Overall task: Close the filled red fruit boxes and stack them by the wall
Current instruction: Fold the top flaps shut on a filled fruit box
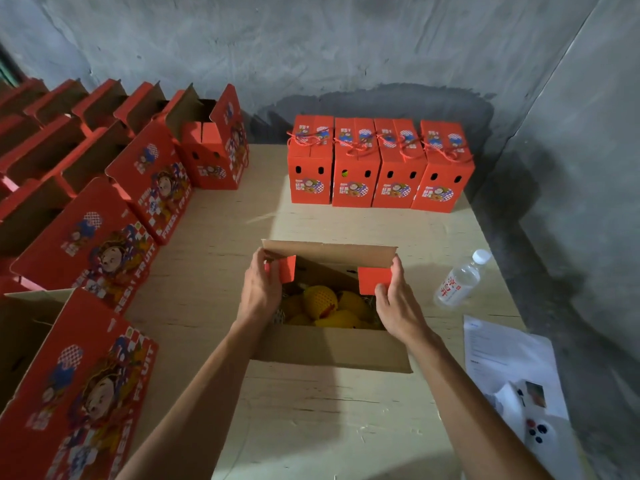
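An open fruit box (332, 348) stands in front of me on the wooden table (311, 427), brown cardboard inside, with yellow net-wrapped fruit (320, 301) showing. My left hand (261, 285) grips the left red side flap (285, 270), folding it inward. My right hand (398, 299) pinches the right red side flap (374, 280), also turned inward. The long far flap (329, 252) still stands up. Several closed red boxes (379, 164) with rope handles stand in a row by the far wall.
Several open red boxes (114, 216) line the left side of the table in rows. A water bottle (462, 280) lies at the right, and a printed sheet (509, 362) with a white controller (538, 433) sits near the right edge. Grey concrete walls (346, 46) close the corner.
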{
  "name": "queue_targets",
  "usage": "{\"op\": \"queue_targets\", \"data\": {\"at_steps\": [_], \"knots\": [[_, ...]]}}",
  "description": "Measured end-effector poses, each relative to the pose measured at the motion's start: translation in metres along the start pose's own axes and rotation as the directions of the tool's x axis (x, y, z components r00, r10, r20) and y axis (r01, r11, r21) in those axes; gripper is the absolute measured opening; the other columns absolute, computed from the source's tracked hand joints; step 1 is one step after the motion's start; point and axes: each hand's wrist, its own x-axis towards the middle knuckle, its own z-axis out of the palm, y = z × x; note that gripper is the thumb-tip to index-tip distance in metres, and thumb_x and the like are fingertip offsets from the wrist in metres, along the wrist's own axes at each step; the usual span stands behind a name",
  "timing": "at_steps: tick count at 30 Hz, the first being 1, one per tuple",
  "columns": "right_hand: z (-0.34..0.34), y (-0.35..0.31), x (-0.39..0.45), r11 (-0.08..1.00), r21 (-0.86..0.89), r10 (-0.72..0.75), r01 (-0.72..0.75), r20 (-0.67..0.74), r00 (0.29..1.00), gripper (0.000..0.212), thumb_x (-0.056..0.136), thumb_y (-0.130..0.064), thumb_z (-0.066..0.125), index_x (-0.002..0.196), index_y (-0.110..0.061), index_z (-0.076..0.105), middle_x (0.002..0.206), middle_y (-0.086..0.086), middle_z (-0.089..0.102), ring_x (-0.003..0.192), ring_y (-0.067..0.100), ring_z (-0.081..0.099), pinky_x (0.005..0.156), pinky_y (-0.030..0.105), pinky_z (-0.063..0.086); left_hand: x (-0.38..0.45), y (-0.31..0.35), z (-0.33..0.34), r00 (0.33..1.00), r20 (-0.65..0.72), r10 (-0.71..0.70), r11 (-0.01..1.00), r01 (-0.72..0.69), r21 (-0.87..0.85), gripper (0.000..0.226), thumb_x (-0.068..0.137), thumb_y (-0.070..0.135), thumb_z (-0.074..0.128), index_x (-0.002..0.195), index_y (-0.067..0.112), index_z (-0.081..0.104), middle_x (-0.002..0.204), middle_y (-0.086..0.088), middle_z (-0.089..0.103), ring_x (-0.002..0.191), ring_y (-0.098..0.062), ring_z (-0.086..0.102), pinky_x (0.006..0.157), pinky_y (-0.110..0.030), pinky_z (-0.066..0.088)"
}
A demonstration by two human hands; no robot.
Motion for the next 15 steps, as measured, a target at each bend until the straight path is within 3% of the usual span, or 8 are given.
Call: {"op": "queue_targets", "data": {"at_steps": [2, 3, 4, 5, 7, 9, 11, 15], "knots": [[0.006, 0.003, 0.001, 0.998, 0.014, -0.066, 0.067, -0.026, 0.997, 0.02, 0.105, -0.002, 0.042, 0.112, 0.012, 0.055, 0.159, 0.045, 0.005, 0.142, 0.053, 0.039, 0.11, 0.053, 0.047, -0.008, -0.002, -0.002, 0.998, -0.01, 0.059, 0.993, -0.06, -0.1, 0.046, 0.109, 0.03, 0.046, 0.153, 0.031, 0.035, 0.136, 0.003, 0.06, 0.116, -0.015, 0.06, 0.087, -0.035, 0.052], [0.008, 0.003, 0.0, 0.995, 0.077, -0.058, 0.06, -0.034, 0.998, 0.021, 0.104, 0.0, 0.044, 0.117, 0.013, 0.055, 0.159, 0.044, 0.007, 0.141, 0.053, 0.04, 0.107, 0.053, 0.048, -0.01, -0.001, -0.003, 0.998, -0.031, 0.056, 0.985, -0.06, -0.164, 0.048, 0.108, 0.029, 0.051, 0.153, 0.034, 0.036, 0.137, 0.006, 0.059, 0.119, -0.011, 0.06, 0.087, -0.032, 0.054], [0.007, 0.001, 0.0, 0.99, 0.128, -0.052, 0.063, -0.083, 0.995, 0.032, 0.104, -0.002, 0.045, 0.133, 0.01, 0.05, 0.162, 0.039, 0.013, 0.137, 0.049, 0.046, 0.104, 0.051, 0.05, -0.013, 0.001, -0.004, 0.998, -0.052, 0.047, 0.974, -0.057, -0.22, 0.046, 0.106, 0.028, 0.056, 0.148, 0.036, 0.042, 0.136, 0.008, 0.06, 0.12, -0.01, 0.061, 0.087, -0.028, 0.056], [0.006, -0.001, 0.0, 0.982, 0.18, -0.037, 0.063, -0.145, 0.989, 0.049, 0.104, -0.006, 0.047, 0.151, 0.001, 0.035, 0.163, 0.032, 0.022, 0.129, 0.043, 0.053, 0.099, 0.047, 0.053, -0.016, 0.001, -0.006, 0.997, -0.063, 0.035, 0.96, -0.051, -0.276, 0.04, 0.102, 0.029, 0.063, 0.139, 0.036, 0.048, 0.132, 0.009, 0.063, 0.12, -0.009, 0.063, 0.085, -0.025, 0.057], [0.004, -0.001, -0.001, 0.963, 0.265, -0.005, 0.052, -0.176, 0.984, 0.065, 0.103, -0.014, 0.051, 0.158, -0.015, 0.018, 0.151, 0.021, 0.049, 0.11, 0.031, 0.064, 0.082, 0.035, 0.058, -0.018, 0.001, -0.008, 0.998, -0.052, 0.025, 0.939, -0.041, -0.341, 0.034, 0.094, 0.031, 0.076, 0.122, 0.032, 0.056, 0.119, 0.014, 0.068, 0.114, -0.008, 0.067, 0.08, -0.02, 0.059], [0.001, -0.002, -0.004, 0.944, 0.329, 0.048, 0.013, -0.176, 0.983, 0.058, 0.1, -0.025, 0.06, 0.148, -0.025, 0.027, 0.131, 0.008, 0.064, 0.098, 0.021, 0.068, 0.071, 0.02, 0.055, -0.018, -0.002, -0.008, 0.999, -0.018, 0.03, 0.945, -0.035, -0.326, 0.037, 0.085, 0.033, 0.084, 0.111, 0.029, 0.059, 0.11, 0.014, 0.068, 0.106, -0.012, 0.068, 0.078, -0.023, 0.059], [0.001, -0.001, -0.004, 0.924, 0.382, 0.082, -0.006, -0.184, 0.979, 0.063, 0.092, -0.042, 0.073, 0.139, -0.027, 0.033, 0.125, -0.001, 0.065, 0.099, 0.015, 0.068, 0.073, 0.015, 0.053, -0.019, -0.004, -0.006, 0.999, 0.033, 0.043, 0.961, -0.033, -0.274, 0.051, 0.073, 0.044, 0.091, 0.11, 0.029, 0.059, 0.117, 0.011, 0.066, 0.107, -0.012, 0.065, 0.086, -0.03, 0.057], [0.0, 0.003, -0.006, 0.88, 0.475, 0.084, -0.015, -0.123, 0.989, 0.09, 0.068, -0.076, 0.08, 0.134, -0.034, 0.035, 0.118, -0.014, 0.065, 0.101, 0.007, 0.066, 0.074, 0.01, 0.046, -0.023, -0.011, -0.012, 0.991, 0.129, 0.039, 0.986, -0.017, -0.163, 0.087, 0.055, 0.075, 0.089, 0.125, 0.036, 0.053, 0.13, 0.028, 0.057, 0.119, 0.007, 0.056, 0.092, -0.015, 0.045]]}}
